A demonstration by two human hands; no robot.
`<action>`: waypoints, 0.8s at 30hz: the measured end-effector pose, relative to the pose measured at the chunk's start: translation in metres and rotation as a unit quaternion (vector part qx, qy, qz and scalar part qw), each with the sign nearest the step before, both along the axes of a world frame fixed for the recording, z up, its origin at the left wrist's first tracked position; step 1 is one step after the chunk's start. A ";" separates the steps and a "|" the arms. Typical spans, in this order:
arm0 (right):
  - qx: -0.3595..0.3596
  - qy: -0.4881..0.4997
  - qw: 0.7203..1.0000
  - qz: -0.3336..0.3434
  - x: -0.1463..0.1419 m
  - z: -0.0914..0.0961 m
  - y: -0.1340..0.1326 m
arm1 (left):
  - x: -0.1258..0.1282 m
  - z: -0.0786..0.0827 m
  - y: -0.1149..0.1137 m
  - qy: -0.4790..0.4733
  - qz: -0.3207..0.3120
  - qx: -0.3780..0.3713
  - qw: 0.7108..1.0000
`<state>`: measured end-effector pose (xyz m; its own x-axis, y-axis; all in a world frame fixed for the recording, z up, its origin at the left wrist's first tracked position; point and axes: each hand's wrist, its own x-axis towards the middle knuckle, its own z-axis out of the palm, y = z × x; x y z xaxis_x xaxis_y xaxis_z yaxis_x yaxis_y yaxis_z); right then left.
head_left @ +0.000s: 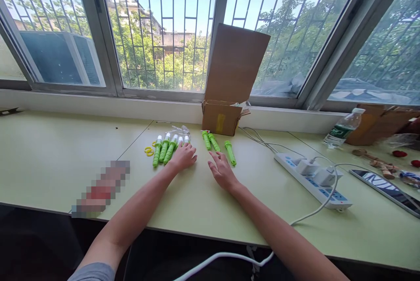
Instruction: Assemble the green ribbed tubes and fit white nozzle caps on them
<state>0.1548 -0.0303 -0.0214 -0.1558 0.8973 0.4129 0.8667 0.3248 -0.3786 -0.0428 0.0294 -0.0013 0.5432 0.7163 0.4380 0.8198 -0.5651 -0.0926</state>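
Several green plastic tubes with clear tops [163, 149] lie side by side on the pale green table [59, 158]. My left hand [183, 156] rests just right of them, fingers curled loosely near the last tube, and I cannot make out anything in it. Three plain green tubes [215, 143] lie to the right. My right hand [221, 170] lies flat and open on the table, fingertips close to those tubes. Two small yellow rings [148, 151] sit left of the row.
An open cardboard box [220, 117] stands against the window ledge behind the tubes. A white power strip [313, 180] with plugs and cables, a water bottle [343, 128], a tablet [383, 187] and small wooden items lie at the right.
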 end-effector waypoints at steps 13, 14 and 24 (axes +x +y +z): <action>0.025 -0.009 1.000 0.000 0.002 -0.003 0.003 | 0.004 0.008 -0.008 -0.013 0.002 0.007 1.000; 0.027 -0.010 1.000 -0.001 0.002 -0.002 0.003 | 0.004 0.008 -0.008 -0.012 -0.005 0.008 1.000; 0.041 -0.020 0.998 -0.039 0.006 0.000 0.004 | 0.006 0.012 -0.010 -0.023 -0.008 0.045 0.999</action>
